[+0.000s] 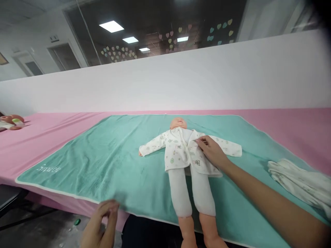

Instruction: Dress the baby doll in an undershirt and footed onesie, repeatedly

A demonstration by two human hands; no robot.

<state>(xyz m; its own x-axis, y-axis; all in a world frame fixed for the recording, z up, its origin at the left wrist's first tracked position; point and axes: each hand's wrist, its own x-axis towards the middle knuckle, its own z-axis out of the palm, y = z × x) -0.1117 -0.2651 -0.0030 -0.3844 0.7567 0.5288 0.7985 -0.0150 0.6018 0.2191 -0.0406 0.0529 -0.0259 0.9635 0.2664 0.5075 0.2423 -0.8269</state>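
Note:
A baby doll (178,123) lies on its back with its bare feet towards me. It wears white leggings (179,193) and an open white printed baby jacket (177,148); both of its arms are in the sleeves. My right hand (210,150) rests over the jacket's right front panel, its fingertips pinching the cloth near the chest. Down at the table's front edge, apart from the doll, is my left hand (100,224). Its fingers curl towards the thumb, slightly blurred, and I see nothing in them.
Under the doll, a green blanket (85,165) covers part of the pink tablecloth (51,127). Folded white cloth (300,182) lies at the right. Another doll (12,120) is at the far left. A low white wall (165,82) stands behind the table.

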